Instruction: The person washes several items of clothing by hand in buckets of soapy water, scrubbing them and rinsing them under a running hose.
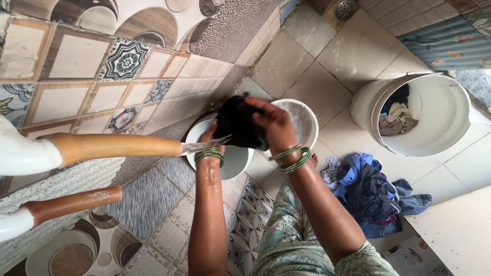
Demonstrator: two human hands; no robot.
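Here, in the head view, I look straight down at both of my hands working a dark wet cloth (240, 122) above a small white bucket (303, 118) of water. My right hand (276, 125) is clenched over the top and right side of the cloth, fingers curled onto it. My left hand (210, 135) sits under and to the left of the cloth; most of it is hidden behind the fabric, so I think it grips the lower edge, but I cannot be sure of the fingers. The cloth is bunched between the two hands, held up off the floor, just above the gap between the small bucket and a white basin (232, 158) that lies beside it. Green bangles (209, 154) ring my left wrist, and more of them ring the right. Both forearms look wet.

A stream of water (204, 145) runs from a tan spout (115, 145) on the left, ending just beside my left wrist. A second tan spout (71, 202) sits lower down.

To the right, a heap of blue and dark clothes (371, 191) lies on the tiled floor (307, 56), well apart from my hands. Past it stands a large white bucket (445, 120) with a few garments inside. A patterned tiled wall (102, 66) fills the left side.
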